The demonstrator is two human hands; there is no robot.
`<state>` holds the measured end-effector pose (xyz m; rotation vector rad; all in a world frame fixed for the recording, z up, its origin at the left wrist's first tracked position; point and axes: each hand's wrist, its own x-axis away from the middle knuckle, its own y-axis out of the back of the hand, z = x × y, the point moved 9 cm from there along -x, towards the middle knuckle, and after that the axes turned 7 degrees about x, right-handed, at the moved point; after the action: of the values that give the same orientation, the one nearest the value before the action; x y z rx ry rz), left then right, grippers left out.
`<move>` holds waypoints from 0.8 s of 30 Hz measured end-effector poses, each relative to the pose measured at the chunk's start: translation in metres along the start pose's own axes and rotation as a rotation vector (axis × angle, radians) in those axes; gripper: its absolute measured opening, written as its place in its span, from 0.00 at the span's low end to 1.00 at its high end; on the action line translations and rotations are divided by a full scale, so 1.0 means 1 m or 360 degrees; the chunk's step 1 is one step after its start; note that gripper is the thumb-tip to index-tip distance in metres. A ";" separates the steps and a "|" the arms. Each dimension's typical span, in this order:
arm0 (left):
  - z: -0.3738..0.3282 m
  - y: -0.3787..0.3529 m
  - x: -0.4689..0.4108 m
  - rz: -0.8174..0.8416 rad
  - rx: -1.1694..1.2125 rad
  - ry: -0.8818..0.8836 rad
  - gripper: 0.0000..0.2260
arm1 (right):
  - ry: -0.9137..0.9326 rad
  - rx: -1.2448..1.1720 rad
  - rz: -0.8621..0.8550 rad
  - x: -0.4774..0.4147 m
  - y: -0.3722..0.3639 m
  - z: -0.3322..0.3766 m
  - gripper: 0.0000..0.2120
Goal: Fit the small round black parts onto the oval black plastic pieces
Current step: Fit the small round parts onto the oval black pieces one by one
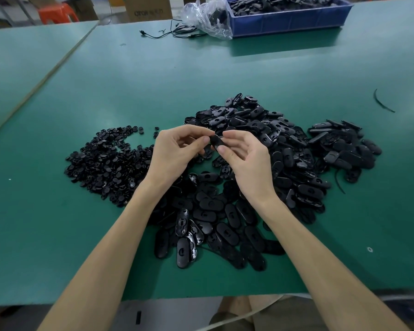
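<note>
Hands: left hand (pixel 175 151) and right hand (pixel 246 158) both pinch one oval piece (pixel 216 141) between their fingertips.
Round part: cannot tell if one is on it.
Good way: hold the oval piece still, set the round part over its hole, push straight.
Oval pile (pixel 213 211): under both wrists.
Round pile (pixel 105 161): just left of the left hand.
Blue bin (pixel 289 22): far beyond the hands.

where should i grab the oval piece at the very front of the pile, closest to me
Take the front oval piece by its near rounded end, coming from your side of the table. That end pokes out onto bare table, while neighbours crowd both long sides. A thumb-and-finger pinch on its top and bottom faces probably suits best.
</note>
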<state>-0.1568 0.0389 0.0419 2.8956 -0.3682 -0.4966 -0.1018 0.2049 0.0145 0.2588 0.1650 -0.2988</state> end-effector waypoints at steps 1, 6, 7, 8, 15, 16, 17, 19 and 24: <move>0.000 0.000 0.000 0.0000 -0.0015 -0.0006 0.06 | -0.0001 -0.0012 -0.0007 0.000 0.000 0.000 0.14; -0.002 -0.001 0.000 0.0002 -0.0078 -0.0030 0.07 | -0.0002 -0.0066 -0.0024 0.000 0.001 -0.002 0.13; -0.002 -0.001 0.000 -0.0002 -0.0081 -0.0031 0.06 | -0.0010 -0.0082 -0.0025 0.000 0.000 -0.002 0.13; -0.002 -0.001 0.000 -0.0005 -0.0087 -0.0031 0.06 | -0.0018 -0.0098 -0.0025 0.000 0.000 -0.003 0.12; -0.005 -0.003 0.002 -0.0018 -0.0164 -0.0050 0.05 | -0.0066 -0.0227 -0.0007 -0.001 -0.003 -0.007 0.10; -0.006 -0.003 0.003 -0.0023 -0.0180 -0.0057 0.06 | -0.0067 -0.0233 -0.0008 -0.001 -0.003 -0.007 0.10; -0.007 -0.004 0.003 -0.0029 -0.0193 -0.0060 0.06 | -0.0066 -0.0239 -0.0009 -0.001 -0.003 -0.007 0.10; -0.007 -0.004 0.005 -0.0035 -0.0217 -0.0066 0.06 | -0.0063 -0.0246 -0.0013 -0.001 -0.003 -0.008 0.10; -0.009 -0.005 0.006 -0.0056 -0.0279 -0.0096 0.07 | -0.0052 -0.0250 -0.0039 -0.001 -0.001 -0.007 0.10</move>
<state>-0.1476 0.0438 0.0471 2.7268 -0.2683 -0.5919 -0.1035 0.2064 0.0073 0.0962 0.1585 -0.3127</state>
